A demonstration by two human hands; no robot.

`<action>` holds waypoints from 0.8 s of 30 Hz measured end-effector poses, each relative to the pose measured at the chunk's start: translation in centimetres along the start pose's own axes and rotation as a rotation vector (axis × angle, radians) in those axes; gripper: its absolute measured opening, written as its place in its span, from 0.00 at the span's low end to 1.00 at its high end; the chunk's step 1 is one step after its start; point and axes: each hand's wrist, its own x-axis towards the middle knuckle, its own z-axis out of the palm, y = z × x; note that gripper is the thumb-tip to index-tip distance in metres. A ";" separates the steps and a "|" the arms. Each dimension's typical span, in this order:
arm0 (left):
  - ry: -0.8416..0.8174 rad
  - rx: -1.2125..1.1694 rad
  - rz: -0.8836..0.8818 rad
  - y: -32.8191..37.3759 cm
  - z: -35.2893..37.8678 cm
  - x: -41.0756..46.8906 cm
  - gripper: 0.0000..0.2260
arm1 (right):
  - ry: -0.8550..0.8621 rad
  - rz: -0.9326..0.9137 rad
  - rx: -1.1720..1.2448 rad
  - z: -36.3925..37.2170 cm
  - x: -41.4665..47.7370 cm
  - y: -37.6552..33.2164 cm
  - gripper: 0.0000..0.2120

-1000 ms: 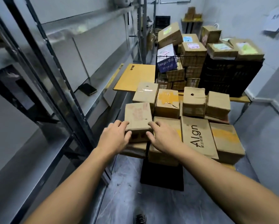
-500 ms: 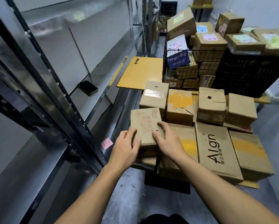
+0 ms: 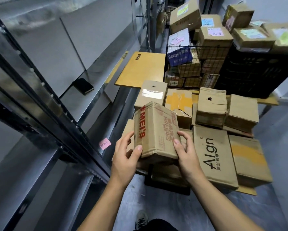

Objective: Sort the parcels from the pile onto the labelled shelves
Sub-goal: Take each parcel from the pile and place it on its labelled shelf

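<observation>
A box (image 3: 156, 130) is gripped between left hand (image 3: 124, 162) and right hand (image 3: 186, 155), tilted over the pile (image 3: 211, 157); placement on the shelves (image 3: 44, 172) at nine o'clock is judged next.

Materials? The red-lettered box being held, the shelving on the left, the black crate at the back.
The box with red lettering: cardboard, matte brown; creased edges and dented corners show it. The shelving: likely sheet metal, smooth grey, with dull reflections on its surface. The black crate: probably moulded plastic, going by its lattice wall and slight sheen; can't confirm.
</observation>
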 end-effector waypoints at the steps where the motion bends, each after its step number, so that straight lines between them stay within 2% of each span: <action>1: -0.030 -0.061 -0.041 -0.1 0.4 -0.2 0.23 | -0.001 0.004 0.021 -0.3 -0.2 0.0 0.14; 4: -0.062 -0.218 -0.094 0.1 1.8 -1.1 0.22 | -0.021 -0.011 -0.003 -0.8 -0.9 -0.3 0.12; 6: -0.029 -0.257 -0.083 0.6 2.6 -1.6 0.24 | -0.023 -0.052 -0.114 -1.2 -1.1 -0.4 0.12; 9: 0.012 -0.220 -0.040 1.2 3.3 -1.9 0.25 | -0.010 -0.132 -0.396 -2.2 -1.0 -1.3 0.14; 12: 0.025 -0.156 -0.001 1.7 3.7 -2.0 0.27 | -0.019 -0.216 -0.500 -2.6 -0.9 -2.9 0.17; 14: 0.034 -0.121 0.017 1.9 3.9 -1.9 0.28 | -0.058 -0.220 -0.480 -2.5 -1.0 -3.6 0.20; 18: 0.034 -0.040 0.052 3.0 4.3 -1.9 0.24 | -0.160 -0.186 -0.359 -2.0 -1.2 -4.2 0.36; 21: 0.015 -0.038 0.078 3.4 4.4 -1.8 0.23 | -0.135 -0.203 -0.341 -1.6 -1.4 -4.3 0.30; 24: 0.001 -0.096 0.089 3.0 3.9 -1.4 0.24 | -0.106 -0.190 -0.241 -1.7 -1.0 -4.4 0.30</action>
